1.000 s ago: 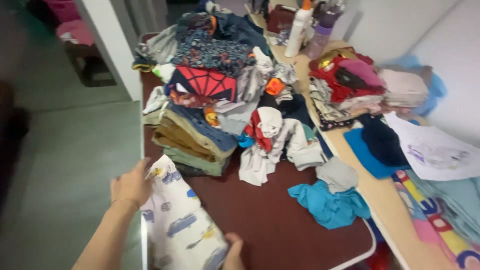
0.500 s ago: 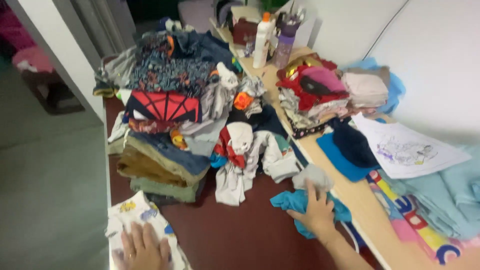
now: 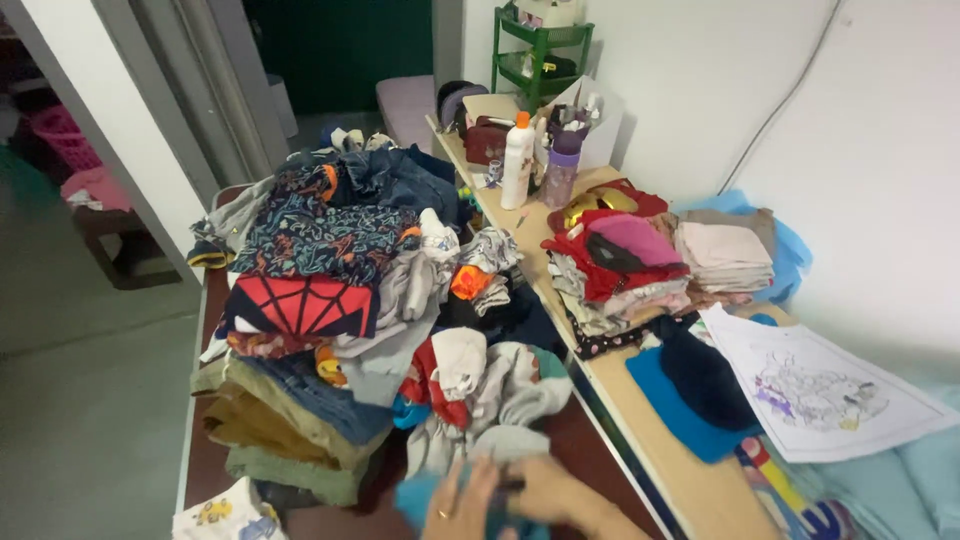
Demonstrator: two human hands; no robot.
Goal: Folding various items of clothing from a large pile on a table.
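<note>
From the head camera, both hands meet at the near edge of the dark brown counter [image 3: 300,520]. The left hand [image 3: 462,505] and right hand [image 3: 545,490] each have a closed grip on the teal cloth garment [image 3: 415,500], just below the grey-and-red clothing heap [image 3: 470,385].

A tall stack of folded khaki and denim clothes [image 3: 290,410] blocks the left of the dark brown table [image 3: 200,465]. A loose heap of grey and red garments [image 3: 470,385] crowds the middle. Bare tabletop shows only between heap and the light wooden bench [image 3: 640,430].
</note>
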